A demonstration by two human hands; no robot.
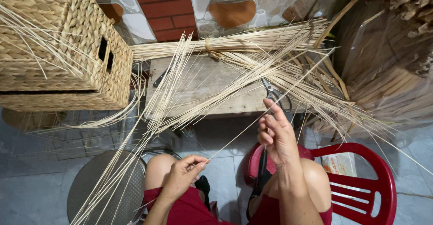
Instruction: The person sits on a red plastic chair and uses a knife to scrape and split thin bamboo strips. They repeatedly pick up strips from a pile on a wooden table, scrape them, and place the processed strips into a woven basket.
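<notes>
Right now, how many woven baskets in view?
2, stacked at upper left: the top basket sits on a lower basket. The woven pile at right may hide more.

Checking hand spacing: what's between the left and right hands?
Head view: a thin pale strand runs from the left hand past the right hand; below, grey floor tiles.

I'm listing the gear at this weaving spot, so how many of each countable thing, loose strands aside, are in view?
Woven baskets: 1
Tied reed bundles: 1
Scissors: 1
Knives: 1
Wooden benches: 1
Red plastic chairs: 1
Round metal stools: 1
Total: 7
The left hand and right hand pinch one thin reed strand between them.
</notes>
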